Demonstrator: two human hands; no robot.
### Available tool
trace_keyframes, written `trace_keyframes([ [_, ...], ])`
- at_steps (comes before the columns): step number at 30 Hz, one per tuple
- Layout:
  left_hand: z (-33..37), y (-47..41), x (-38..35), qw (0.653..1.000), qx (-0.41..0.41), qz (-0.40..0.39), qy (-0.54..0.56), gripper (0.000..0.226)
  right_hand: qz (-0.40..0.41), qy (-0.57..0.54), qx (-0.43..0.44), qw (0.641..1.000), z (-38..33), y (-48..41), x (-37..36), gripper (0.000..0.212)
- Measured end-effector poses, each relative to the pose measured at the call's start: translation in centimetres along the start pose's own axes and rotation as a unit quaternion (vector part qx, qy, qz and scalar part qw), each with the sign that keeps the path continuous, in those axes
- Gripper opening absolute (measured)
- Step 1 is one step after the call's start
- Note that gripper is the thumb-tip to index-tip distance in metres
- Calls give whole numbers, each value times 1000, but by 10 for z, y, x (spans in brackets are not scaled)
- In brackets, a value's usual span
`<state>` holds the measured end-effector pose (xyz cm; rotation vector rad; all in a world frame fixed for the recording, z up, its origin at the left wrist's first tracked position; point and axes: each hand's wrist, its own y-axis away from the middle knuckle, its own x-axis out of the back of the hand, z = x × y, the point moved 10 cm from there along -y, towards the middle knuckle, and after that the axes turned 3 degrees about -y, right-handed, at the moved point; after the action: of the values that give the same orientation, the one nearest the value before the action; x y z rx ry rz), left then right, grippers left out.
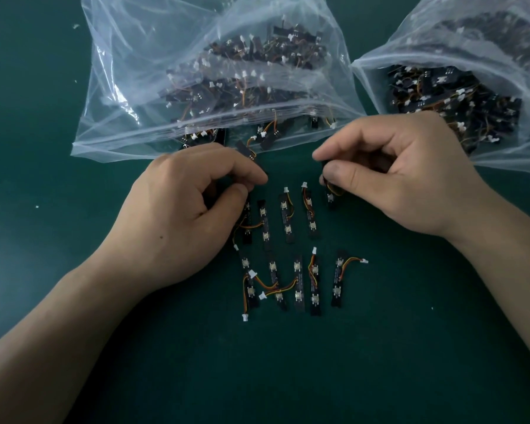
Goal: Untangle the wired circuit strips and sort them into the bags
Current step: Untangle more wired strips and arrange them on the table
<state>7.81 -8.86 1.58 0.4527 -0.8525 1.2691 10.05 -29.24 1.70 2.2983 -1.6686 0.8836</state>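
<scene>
Several black circuit strips with orange-yellow wires and white plugs lie in two rows on the green mat (380, 347), one of them a strip (285, 218) in the upper row. My left hand (184, 215) pinches a black strip (247, 151) that points up toward the left bag. My right hand (401, 175) pinches another strip (331, 194) hanging down from thumb and forefinger at the upper row's right end. The left clear bag (129, 87) and the right clear bag (490, 35) both hold tangled strips.
A few strips spill out of the left bag's mouth (266, 133) just beyond my hands. In the lower row, wires of neighbouring strips (276, 286) cross each other. Small white flecks (36, 206) dot the mat at the left.
</scene>
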Motion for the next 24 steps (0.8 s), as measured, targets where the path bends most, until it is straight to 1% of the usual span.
trace_keyframes([
  [4, 0, 0, -1, 1000, -3, -2, -5, 24, -8, 56, -5, 998, -2, -3, -1, 8],
  [10, 1, 0, -1, 1000, -9, -2, -6, 24, -43, 74, -6, 996, -2, -1, -6, 11],
  [13, 2, 1, -1, 1000, -12, -2, -9, 25, -73, 104, 10, 992, -5, -1, -11, 5],
  [15, 2, 0, 0, 1000, -13, -1, -12, 25, -89, 124, 25, 988, -8, -1, -15, 6],
  [21, 3, 1, 0, 1000, -14, 0, -10, 25, -99, 114, 37, 988, -8, 0, -15, 2],
  [24, 2, 1, 0, 1000, -13, 0, -9, 24, -106, 117, 41, 987, -6, 1, -13, 7],
])
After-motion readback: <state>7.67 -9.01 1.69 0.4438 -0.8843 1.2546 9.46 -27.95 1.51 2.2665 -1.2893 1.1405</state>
